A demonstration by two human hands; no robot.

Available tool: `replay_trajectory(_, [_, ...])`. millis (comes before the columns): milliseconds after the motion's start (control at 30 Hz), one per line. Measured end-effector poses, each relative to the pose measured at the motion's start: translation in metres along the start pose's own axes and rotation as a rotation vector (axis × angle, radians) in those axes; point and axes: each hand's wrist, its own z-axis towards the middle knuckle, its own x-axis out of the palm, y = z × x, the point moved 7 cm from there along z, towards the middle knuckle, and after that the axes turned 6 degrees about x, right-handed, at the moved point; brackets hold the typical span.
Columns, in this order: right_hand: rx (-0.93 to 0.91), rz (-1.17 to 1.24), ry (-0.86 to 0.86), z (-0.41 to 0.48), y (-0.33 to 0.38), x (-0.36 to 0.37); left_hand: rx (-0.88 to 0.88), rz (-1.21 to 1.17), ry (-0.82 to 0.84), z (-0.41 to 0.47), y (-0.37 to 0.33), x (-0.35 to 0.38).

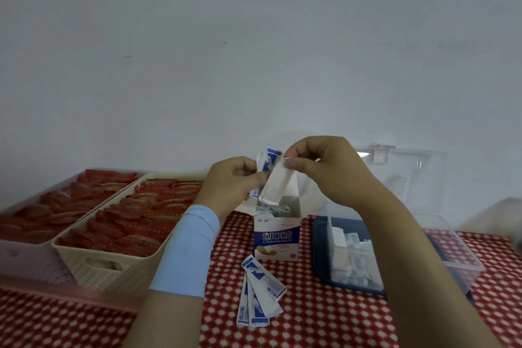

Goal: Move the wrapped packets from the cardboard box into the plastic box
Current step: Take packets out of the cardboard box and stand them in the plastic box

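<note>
An open white and blue cardboard box point(277, 237) stands upright on the red checked cloth, with several wrapped packets showing inside it. Above it, my left hand point(233, 182) grips a small bunch of blue and white packets point(268, 162). My right hand point(319, 167) pinches the top of one white packet point(275, 186) that hangs down over the box. A clear plastic box point(457, 260) with its lid raised sits to the right, holding several packets. A few more packets point(260, 294) lie loose on the cloth in front of the cardboard box.
Two baskets, a cream one point(113, 268) and a pink one point(31, 265), full of red sachets fill the left side. A dark blue tray point(320, 246) lies under the plastic box. A pale wall stands close behind.
</note>
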Motion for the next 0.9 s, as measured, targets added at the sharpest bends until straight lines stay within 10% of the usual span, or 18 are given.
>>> replay_trajectory(167, [0.073, 0.054, 0.061, 0.001, -0.009, 0.014, -0.11, -0.24, 0.235, -0.008, 0.013, 0.022])
replay_trajectory(900, [0.073, 0.351, -0.014, -0.005, -0.001, 0.018, -0.265, -0.902, 0.276, -0.025, -0.003, 0.051])
